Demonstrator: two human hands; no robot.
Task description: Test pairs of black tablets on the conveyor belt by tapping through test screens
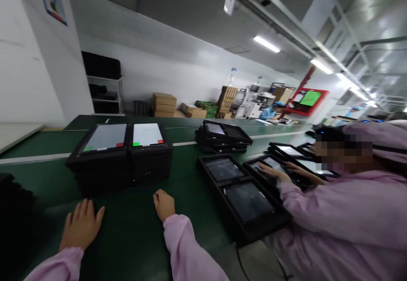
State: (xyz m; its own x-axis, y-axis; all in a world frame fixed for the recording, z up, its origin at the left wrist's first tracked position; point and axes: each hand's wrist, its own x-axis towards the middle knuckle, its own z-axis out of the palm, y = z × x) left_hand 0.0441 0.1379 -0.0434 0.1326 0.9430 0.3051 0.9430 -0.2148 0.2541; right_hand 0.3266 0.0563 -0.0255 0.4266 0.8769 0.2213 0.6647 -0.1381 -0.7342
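My left hand (82, 226) rests palm down on the green tabletop (127, 234), fingers spread and nothing in it. To its right, my right hand (164, 204) lies with fingers curled in, and no object shows in it. Just beyond both hands stands a stack of black trays (104, 171). On top of it sit two tablets side by side, a left tablet (106, 137) and a right tablet (148, 134), with lit pale screens bearing green and red corner patches. Right of my right hand is another black tray (219, 200) holding two dark-screened tablets.
A co-worker in pink (343, 213) sits at the right, hands over another tray of tablets. A skewed pile of trays (222, 137) stands farther back. Dark stacked items (15, 213) rise at the left edge. Cardboard boxes (163, 104) stand by the wall.
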